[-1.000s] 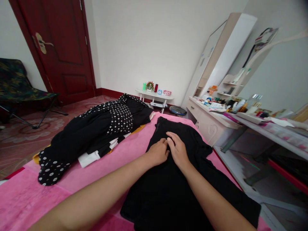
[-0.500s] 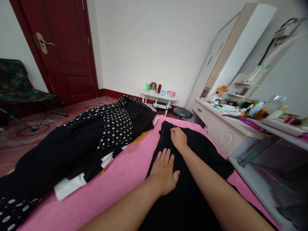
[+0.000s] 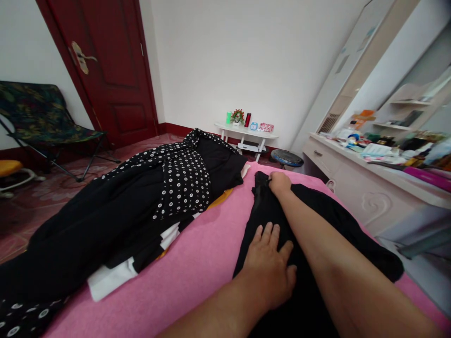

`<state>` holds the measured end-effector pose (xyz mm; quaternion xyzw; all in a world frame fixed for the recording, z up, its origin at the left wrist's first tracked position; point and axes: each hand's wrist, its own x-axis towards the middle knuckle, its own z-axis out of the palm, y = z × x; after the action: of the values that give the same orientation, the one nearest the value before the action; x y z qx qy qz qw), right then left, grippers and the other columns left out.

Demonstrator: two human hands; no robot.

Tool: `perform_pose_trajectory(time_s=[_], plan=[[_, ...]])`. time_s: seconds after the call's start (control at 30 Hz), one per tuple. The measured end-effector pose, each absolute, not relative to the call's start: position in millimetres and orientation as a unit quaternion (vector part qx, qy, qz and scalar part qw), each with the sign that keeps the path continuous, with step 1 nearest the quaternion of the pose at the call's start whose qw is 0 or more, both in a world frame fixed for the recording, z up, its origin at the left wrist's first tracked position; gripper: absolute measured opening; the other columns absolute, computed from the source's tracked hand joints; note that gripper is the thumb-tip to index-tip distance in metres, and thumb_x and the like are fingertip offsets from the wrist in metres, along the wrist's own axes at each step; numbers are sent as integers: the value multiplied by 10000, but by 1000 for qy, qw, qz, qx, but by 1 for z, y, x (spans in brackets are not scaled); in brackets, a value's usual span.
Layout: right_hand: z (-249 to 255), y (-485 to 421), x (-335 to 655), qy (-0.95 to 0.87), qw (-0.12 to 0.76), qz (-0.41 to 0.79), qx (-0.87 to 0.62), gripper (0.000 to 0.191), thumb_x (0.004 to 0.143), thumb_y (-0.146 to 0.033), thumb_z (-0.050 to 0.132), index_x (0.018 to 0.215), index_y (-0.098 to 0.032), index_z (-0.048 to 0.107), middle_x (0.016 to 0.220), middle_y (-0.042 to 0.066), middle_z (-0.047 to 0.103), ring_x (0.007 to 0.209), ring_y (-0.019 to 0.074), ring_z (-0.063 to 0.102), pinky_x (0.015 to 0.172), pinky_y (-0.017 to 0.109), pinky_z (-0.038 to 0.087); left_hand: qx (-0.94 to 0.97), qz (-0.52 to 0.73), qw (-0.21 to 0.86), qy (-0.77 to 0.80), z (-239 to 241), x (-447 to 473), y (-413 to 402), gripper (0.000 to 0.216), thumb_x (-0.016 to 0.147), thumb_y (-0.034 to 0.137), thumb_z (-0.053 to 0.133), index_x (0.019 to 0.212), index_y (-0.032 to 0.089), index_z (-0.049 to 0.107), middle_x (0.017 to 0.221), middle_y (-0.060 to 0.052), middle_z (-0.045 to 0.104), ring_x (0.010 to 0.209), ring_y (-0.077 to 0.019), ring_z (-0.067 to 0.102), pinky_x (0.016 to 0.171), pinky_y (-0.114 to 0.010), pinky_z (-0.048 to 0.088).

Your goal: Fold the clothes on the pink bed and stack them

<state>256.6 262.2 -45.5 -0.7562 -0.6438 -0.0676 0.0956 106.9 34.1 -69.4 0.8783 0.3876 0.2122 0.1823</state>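
A black garment [image 3: 246, 253] lies spread on the pink bed cover [image 3: 207, 253], with a part like a sleeve reaching out to the right. Flat on its middle rests my left hand [image 3: 269, 267], fingers stretched and a little apart. My right hand [image 3: 281, 184] is closed on the same cloth close to its far end, fingers bent as in a pinch. The far edge, left of that hand, looks gathered and slightly sheer. How much fabric the right fingers hold is hidden.
Left on the bed lies a pile of clothes [image 3: 116, 225], black and black with white dots. Beyond stand a small white table [image 3: 248, 129] and a round stool [image 3: 287, 158]. A cluttered dressing table [image 3: 366, 188] borders the right side; a folding chair [image 3: 52, 117] is by the door.
The view has swung left, so everything sits further right. My right hand keeps its grip near the garment's far end. My left hand stays flat, slightly nearer to me on the cloth.
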Motion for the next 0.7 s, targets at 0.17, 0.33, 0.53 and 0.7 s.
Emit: perform_pose_trajectory(time_s=[0.17,0.33,0.53,0.7], plan=[[-61,256,231,-663,98,-61,-739,404,888,-122,333,1255,-101,501,1257,224,513,1192,309,471,931,437,394,881,206,184,385,-65,106,33,563,889,422,403,1389,163,385,1514,-145,212,1405,-314,113,1139,-528,120],[-67,236,233,-717,58,15,-694,477,910,-220,362,1380,-135,360,1459,155,339,1334,277,310,1054,493,269,875,224,175,393,-65,106,32,554,882,444,419,1356,158,432,1501,-143,257,1397,-305,165,1142,-507,124],[-65,194,241,-733,49,93,-672,544,958,-372,232,1452,-143,234,1539,110,142,1414,234,95,1110,503,120,847,296,194,396,-67,103,38,381,919,289,351,1190,163,588,1346,-77,512,1291,-221,402,1133,-414,225],[-59,141,235,-744,78,138,-649,576,958,-406,237,1464,-134,201,1541,103,109,1419,210,52,1128,465,37,809,367,240,392,-72,98,45,333,779,64,415,939,183,682,1090,-41,661,1066,-172,571,1023,-331,390]])
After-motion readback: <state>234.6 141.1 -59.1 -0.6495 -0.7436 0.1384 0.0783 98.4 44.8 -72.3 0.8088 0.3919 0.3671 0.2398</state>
